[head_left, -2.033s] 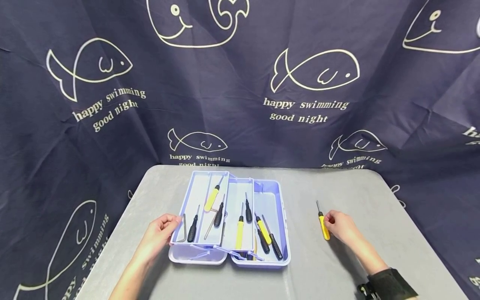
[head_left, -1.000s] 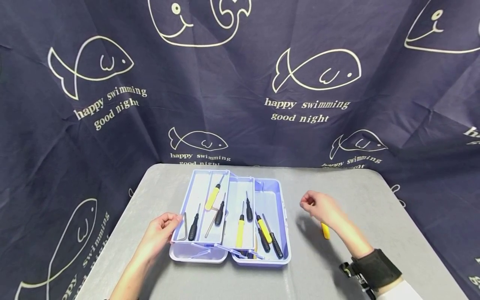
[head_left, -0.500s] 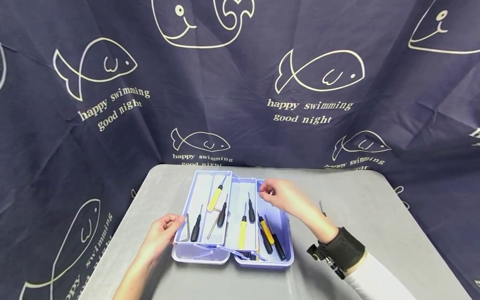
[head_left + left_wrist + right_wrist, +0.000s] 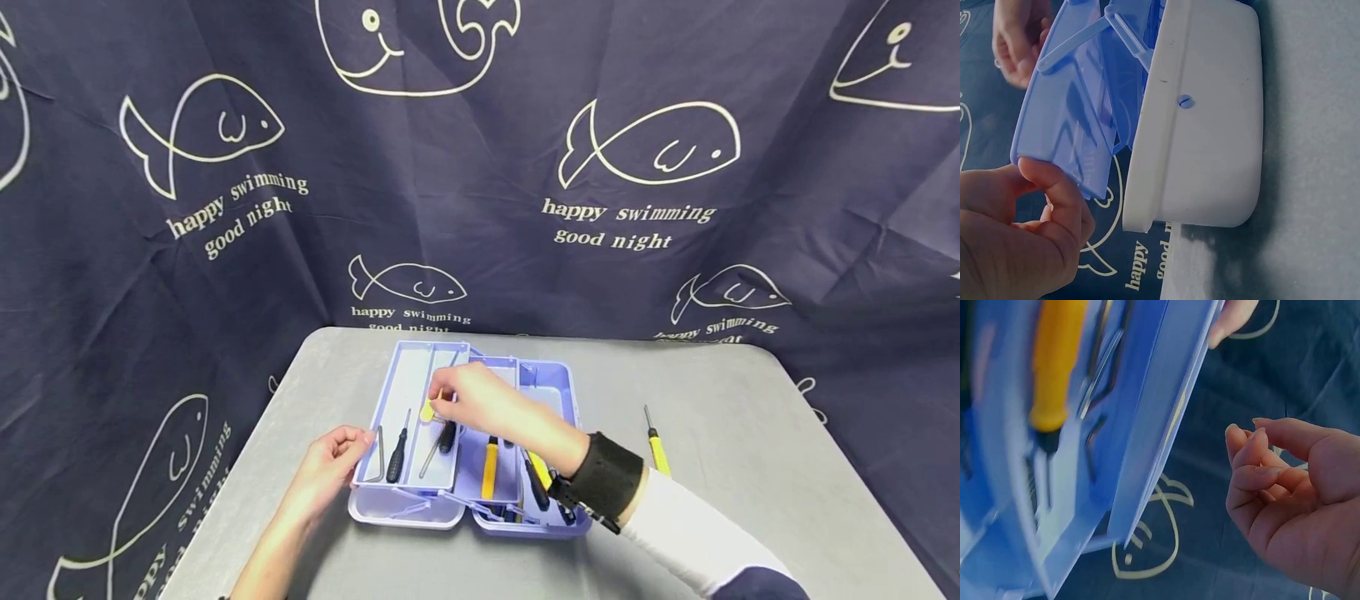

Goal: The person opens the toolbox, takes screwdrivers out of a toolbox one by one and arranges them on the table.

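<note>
A lilac toolbox [image 4: 572, 392] stands unfolded, its trays spread to the left. My left hand [image 4: 330, 462] pinches the edge of the upper left tray [image 4: 408, 379]; in the left wrist view the thumb lies on the tray's corner [image 4: 1054, 125]. Over that tray is my right hand [image 4: 480, 396], fingers loosely bent and partly covering a yellow-handled screwdriver [image 4: 427, 412]. In the right wrist view nothing shows between its fingertips [image 4: 1254, 440], which are apart from the tray. A black screwdriver [image 4: 396, 457], another black screwdriver [image 4: 447, 436] and hex keys [image 4: 380, 457] lie in the tray.
A yellow screwdriver [image 4: 657, 452] lies on the grey table [image 4: 720, 433] at right, partly behind the right sleeve [image 4: 690, 525]. The middle tray holds another yellow screwdriver [image 4: 490, 471]. Several tools lie in the deep bottom, partly hidden by the forearm. A dark curtain [image 4: 487, 183] hangs behind.
My right hand has left the yellow screwdriver on the table and swept left across the toolbox to the upper left tray. My left hand keeps its hold on the tray edge.
</note>
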Motion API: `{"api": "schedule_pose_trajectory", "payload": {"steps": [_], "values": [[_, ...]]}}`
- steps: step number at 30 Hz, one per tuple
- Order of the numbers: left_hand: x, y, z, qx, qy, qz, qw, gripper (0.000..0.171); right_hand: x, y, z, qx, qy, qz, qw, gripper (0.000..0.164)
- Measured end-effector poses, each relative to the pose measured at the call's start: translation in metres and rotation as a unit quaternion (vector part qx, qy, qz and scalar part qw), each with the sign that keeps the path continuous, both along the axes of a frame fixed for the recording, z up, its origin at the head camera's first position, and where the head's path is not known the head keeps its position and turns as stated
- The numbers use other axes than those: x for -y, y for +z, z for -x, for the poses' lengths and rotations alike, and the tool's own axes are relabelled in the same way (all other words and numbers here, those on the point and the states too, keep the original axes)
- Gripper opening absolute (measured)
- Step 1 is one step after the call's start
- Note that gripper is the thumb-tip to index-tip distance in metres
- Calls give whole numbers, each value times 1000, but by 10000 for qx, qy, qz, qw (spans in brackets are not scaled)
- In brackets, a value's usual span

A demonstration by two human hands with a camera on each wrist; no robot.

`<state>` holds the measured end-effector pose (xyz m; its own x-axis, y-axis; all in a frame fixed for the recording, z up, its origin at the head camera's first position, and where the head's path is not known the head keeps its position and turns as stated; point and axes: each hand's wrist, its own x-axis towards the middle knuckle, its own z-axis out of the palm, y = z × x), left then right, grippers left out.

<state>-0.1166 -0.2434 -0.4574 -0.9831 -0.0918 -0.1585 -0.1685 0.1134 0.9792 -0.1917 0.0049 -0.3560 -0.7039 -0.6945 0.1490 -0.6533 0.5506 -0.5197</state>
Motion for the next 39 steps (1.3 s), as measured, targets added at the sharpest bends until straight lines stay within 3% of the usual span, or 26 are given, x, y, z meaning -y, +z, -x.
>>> {"api": "schedule_pose_trajectory", "payload": {"steps": [11, 17, 25, 31, 39], "values": [[-1, -1, 3, -45, -18, -18, 10000, 17, 50, -18, -9, 235, 575, -545, 9966, 4], [1, 0, 3, 80, -156, -89, 9998, 17, 60, -28, -13, 345, 590, -934, 9933, 7], [5, 2, 5, 184, -216, -111, 9995, 16, 64, -25, -12, 280, 837, -1220, 9886, 8], [5, 3, 5, 166, -258, -158, 9994, 16, 65, -25, -11, 328, 790, -1228, 9887, 15], [8, 6, 2, 137, -391, -269, 9988, 13, 62, -23, -13, 354, 547, -761, 9950, 12]]}}
